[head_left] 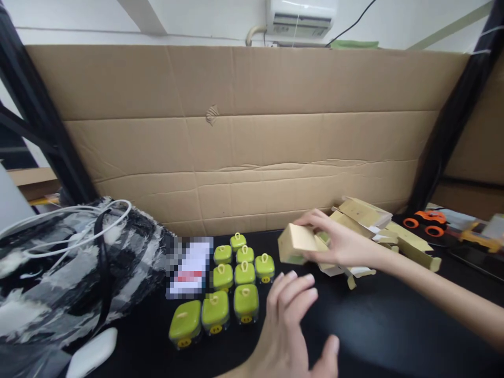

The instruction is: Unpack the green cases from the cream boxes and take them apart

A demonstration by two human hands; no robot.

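The right hand (342, 244) grasps a small tan cardboard box (300, 244) between thumb and fingers near the back of the black tabletop (378, 325); whether the box touches the surface is hard to tell. The left hand (289, 328) is released, its fingers extended and its thumb spread away, in front of the box and near the closest green-lidded containers (246, 299). Nine of these containers stand grouped left of the box, each lid topped by a small loop, with yellow labels on the front ones. Beside them lies a pixelated sheet (192, 268). Opened cartons (364, 214) are heaped behind the right forearm, and an orange toy vehicle (427, 221) sits farther right. A cardboard panel (252, 142) rises behind everything.
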